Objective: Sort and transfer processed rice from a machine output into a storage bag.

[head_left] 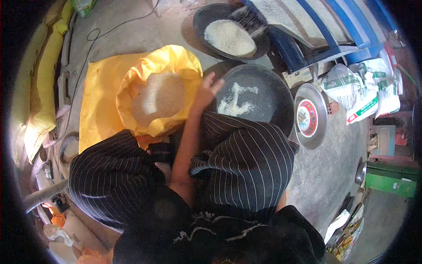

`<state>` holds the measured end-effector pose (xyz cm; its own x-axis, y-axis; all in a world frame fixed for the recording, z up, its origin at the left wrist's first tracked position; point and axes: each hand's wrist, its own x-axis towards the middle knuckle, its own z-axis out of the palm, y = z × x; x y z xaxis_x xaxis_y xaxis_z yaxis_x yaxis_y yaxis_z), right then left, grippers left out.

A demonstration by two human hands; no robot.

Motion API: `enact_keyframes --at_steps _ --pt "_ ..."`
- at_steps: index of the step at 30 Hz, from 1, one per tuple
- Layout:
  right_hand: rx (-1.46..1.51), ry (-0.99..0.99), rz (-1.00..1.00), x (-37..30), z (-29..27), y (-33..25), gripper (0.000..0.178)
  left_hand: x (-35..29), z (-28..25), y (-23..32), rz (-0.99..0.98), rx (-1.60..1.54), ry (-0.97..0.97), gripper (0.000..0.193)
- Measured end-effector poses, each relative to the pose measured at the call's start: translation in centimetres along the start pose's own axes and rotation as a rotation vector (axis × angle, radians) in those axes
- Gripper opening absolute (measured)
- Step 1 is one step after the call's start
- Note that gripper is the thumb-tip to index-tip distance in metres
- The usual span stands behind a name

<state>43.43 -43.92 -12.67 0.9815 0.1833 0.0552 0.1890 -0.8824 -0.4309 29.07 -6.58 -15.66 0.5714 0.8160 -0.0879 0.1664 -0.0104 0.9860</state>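
My left hand (208,90) is raised between the yellow sack and the near black basin, its fingers spread and slightly blurred, with nothing visible in them. To its left stands the open yellow sack (192,66) with a rolled-down rim, filled with pale brownish grain (159,99). On the right, the wide black basin (270,99) has a thin scatter of white grains (235,103) on its bottom. My right hand does not show; only a bit of skin is visible beside my right knee.
A second black basin (204,20) holds a heap of white grain (231,38) under a stream falling beside a blue machine (288,48). A metal basin (321,136) with a patterned plate (307,118) stands right. White bags (365,86) lie beyond; yellow sacks (46,83) line the left.
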Motion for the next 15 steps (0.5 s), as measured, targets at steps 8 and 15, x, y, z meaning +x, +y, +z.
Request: enact_keyframes --at_steps 8,15 --pt "0.722 -0.064 -0.01 0.6 -7.2 -11.3 0.021 -3.0 0.3 -5.4 -0.259 -0.594 -0.103 0.05" --pt "0.775 -0.062 -0.434 5.4 -10.5 -21.6 0.021 -2.7 -4.2 3.6 -0.152 -1.422 0.034 0.041"
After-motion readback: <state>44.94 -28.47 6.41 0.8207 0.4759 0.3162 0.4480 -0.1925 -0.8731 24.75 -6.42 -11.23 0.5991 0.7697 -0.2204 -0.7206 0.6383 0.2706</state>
